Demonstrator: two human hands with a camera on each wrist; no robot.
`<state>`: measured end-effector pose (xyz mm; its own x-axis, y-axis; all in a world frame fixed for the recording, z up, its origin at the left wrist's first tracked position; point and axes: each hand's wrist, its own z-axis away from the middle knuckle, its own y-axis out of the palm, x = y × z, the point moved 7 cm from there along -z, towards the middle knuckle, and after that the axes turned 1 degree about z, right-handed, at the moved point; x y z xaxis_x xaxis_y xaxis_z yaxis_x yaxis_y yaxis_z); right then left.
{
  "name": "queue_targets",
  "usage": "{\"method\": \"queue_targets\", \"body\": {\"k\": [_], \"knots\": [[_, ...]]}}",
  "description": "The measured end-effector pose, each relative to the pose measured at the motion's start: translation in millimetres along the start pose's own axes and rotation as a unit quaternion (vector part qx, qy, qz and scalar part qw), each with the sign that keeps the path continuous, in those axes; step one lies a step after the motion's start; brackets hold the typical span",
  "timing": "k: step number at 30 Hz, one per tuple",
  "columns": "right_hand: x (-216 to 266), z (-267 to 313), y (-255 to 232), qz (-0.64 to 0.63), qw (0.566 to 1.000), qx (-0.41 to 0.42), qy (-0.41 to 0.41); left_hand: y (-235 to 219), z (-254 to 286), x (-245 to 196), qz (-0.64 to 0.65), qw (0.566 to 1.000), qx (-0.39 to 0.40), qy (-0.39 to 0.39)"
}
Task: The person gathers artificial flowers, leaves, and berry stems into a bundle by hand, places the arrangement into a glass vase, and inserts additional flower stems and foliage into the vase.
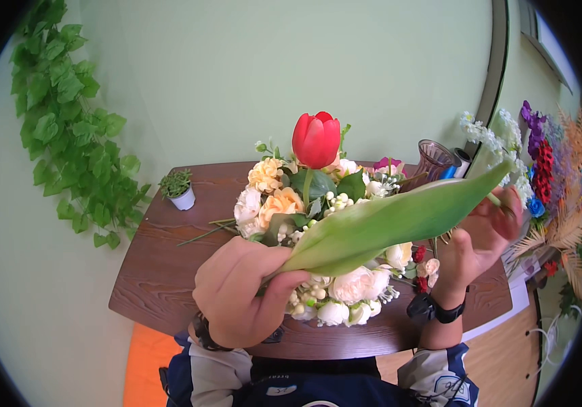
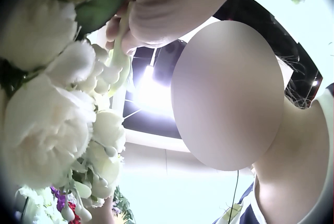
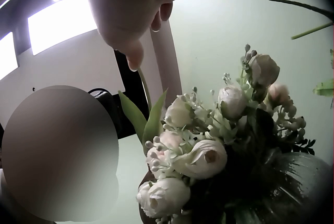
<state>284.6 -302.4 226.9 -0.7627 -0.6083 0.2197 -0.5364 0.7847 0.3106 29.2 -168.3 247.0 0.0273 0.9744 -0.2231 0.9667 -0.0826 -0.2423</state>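
My left hand [image 1: 240, 288] pinches the narrow end of a long green tulip leaf [image 1: 392, 227], its fingers curled round it. The leaf stretches across the front of a flower arrangement [image 1: 352, 285] of white, cream and peach blooms, rising toward the right. Beyond its far end, my right hand [image 1: 484, 241] holds a thin pale stem [image 3: 146, 91] at the fingertips, thumb raised apart. In the right wrist view the stem runs down to two green leaf tips beside the white blooms. A red tulip [image 1: 316, 140] stands upright above the arrangement. Part of the arrangement is hidden behind the leaf.
The arrangement stands on a dark wooden table [image 1: 162, 271]. A small potted plant [image 1: 181, 193] is at the back left, with cut stems nearby. A purple glass vase [image 1: 434, 159] stands at the back right; small red and pink flowers [image 1: 428, 268] lie near the right wrist.
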Motion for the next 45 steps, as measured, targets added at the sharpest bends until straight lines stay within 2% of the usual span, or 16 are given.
{"method": "queue_targets", "body": {"k": [1, 3, 5, 7, 9, 13, 14, 19, 21, 22, 30, 33, 36, 41, 44, 45], "knots": [[-8, 1, 5, -0.014, 0.998, 0.013, 0.061, 4, -1, 0, 0.000, 1.000, 0.017, 0.000], [-8, 6, 10, -0.024, 0.996, 0.024, 0.088, 10, -1, 0, 0.000, 0.999, 0.034, 0.001], [-22, 15, 18, -0.153, 0.959, 0.046, 0.236, 13, 0, 1, 0.003, 1.000, 0.030, -0.002], [-19, 17, 23, -0.162, 0.953, 0.057, 0.248, 14, 1, 2, -0.002, 1.000, 0.031, -0.003], [-25, 25, 29, -0.236, 0.911, 0.063, 0.331, 15, 2, 3, -0.005, 0.999, 0.032, -0.003], [-22, 35, 43, -0.267, 0.869, 0.115, 0.401, 16, 1, 3, -0.004, 1.000, 0.030, -0.005], [-20, 40, 43, -0.232, 0.871, 0.169, 0.399, 17, 1, 2, -0.007, 0.999, 0.039, 0.003], [0, 39, 52, -0.194, 0.909, 0.179, 0.323, 24, 4, -4, -0.008, 0.997, 0.065, 0.040], [2, 31, 48, -0.074, 0.946, 0.222, 0.223, 27, 4, -8, -0.001, 0.996, 0.071, 0.054], [3, 26, 48, -0.058, 0.957, 0.203, 0.200, 27, 4, -9, -0.002, 0.996, 0.080, 0.042], [-2, 29, 40, -0.108, 0.951, 0.175, 0.231, 29, 1, -13, 0.003, 0.994, 0.100, 0.048], [5, 25, 41, -0.120, 0.958, 0.180, 0.188, 27, 0, -12, 0.014, 0.996, 0.079, 0.044], [-1, 24, 30, -0.132, 0.956, 0.121, 0.231, 25, -1, -9, 0.032, 0.997, 0.072, 0.018], [3, 24, 33, -0.136, 0.957, 0.130, 0.221, 23, 3, -14, -0.003, 0.995, 0.073, 0.061], [16, 20, 39, -0.131, 0.971, 0.167, 0.114, 22, 3, -18, -0.018, 0.994, 0.083, 0.064], [19, 20, 40, -0.132, 0.970, 0.168, 0.114, 22, 4, -17, -0.019, 0.994, 0.083, 0.062]]}}
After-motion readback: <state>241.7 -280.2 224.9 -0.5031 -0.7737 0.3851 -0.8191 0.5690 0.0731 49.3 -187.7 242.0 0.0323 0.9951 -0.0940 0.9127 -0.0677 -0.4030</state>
